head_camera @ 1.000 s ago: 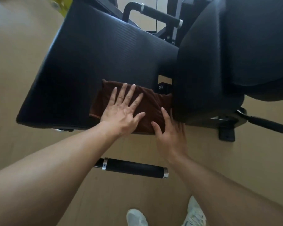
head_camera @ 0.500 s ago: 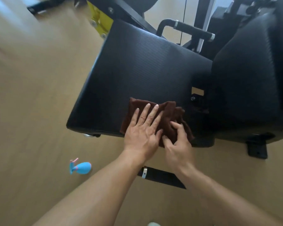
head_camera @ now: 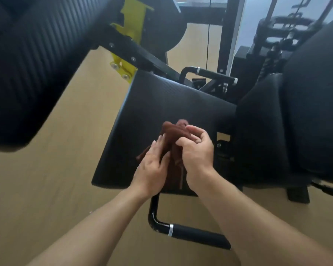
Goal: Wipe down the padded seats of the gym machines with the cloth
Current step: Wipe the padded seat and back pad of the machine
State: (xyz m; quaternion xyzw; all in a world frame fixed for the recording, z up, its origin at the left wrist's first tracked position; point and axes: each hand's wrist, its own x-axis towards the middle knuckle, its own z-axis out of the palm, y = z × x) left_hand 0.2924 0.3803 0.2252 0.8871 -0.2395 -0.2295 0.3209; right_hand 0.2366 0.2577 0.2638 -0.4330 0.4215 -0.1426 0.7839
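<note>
Brown cloth [head_camera: 173, 129] bunched between my hands.
My right hand [head_camera: 196, 151] clutches it; my left hand [head_camera: 152, 167] presses flat, seat [head_camera: 161, 104] beneath both.

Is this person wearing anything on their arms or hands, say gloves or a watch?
No. The left forearm and right forearm are bare, no sleeve in view. The left hand and right hand wear no gloves, and neither wrist shows a watch or band. Rings cannot be made out.
</note>
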